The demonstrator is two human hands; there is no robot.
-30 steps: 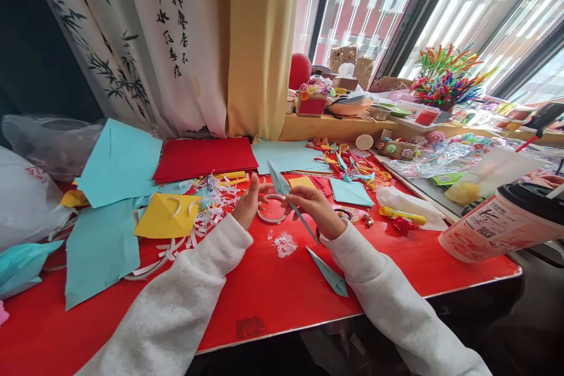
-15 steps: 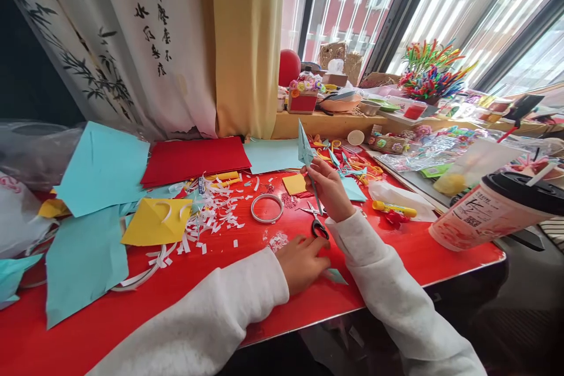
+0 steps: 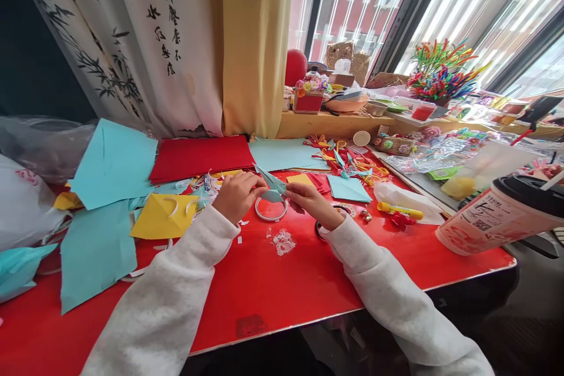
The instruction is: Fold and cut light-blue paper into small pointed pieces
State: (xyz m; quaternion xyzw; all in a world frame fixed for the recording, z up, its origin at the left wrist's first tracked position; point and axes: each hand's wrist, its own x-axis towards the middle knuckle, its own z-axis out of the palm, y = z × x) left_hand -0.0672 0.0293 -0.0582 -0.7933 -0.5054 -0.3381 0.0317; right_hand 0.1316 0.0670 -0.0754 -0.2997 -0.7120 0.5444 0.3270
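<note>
Both hands are raised over the red table [image 3: 282,282], close together. My right hand [image 3: 314,202] pinches a folded light-blue paper piece [image 3: 268,177], its narrow point toward the back left. A small light-blue paper scrap [image 3: 273,195] is between the hands, at the fingertips of my left hand [image 3: 238,195], which are closed on it. Whether the scrap touches the folded piece cannot be made out. Below them lies a tape roll [image 3: 271,217]. Scissors, mostly hidden by my right hand, show a black handle loop [image 3: 319,231].
Blue sheets [image 3: 99,255], a yellow folded paper [image 3: 165,216] and red paper [image 3: 202,157] lie to the left and back. To the right are blue squares [image 3: 349,188], a yellow tube [image 3: 400,210] and a large cup [image 3: 493,217]. White shreds [image 3: 283,242] lie in front.
My left hand has lifted from the table's front, up and left, with the small blue scrap. My right hand has lowered and tilted the folded paper leftward, bringing it to the left hand.
</note>
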